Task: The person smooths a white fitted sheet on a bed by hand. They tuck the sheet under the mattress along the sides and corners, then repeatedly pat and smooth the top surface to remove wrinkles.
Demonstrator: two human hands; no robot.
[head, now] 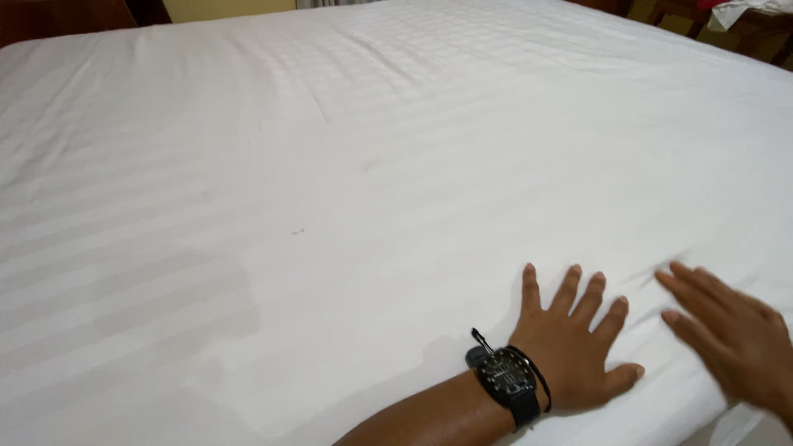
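While fingers splay, both hands point(644, 343) press flat on bedsheet point(330, 190).

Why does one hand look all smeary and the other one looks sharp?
In the head view, the right hand is motion-blurred, its fingers streaky; the left hand lies flat and sharp on the white sheet, its black watch crisp. Light is soft and even, with a faint grey shadow patch at lower left.

Matt white striped cloth sheet point(347, 165); glossy black, perhaps plastic, watch point(505, 376).
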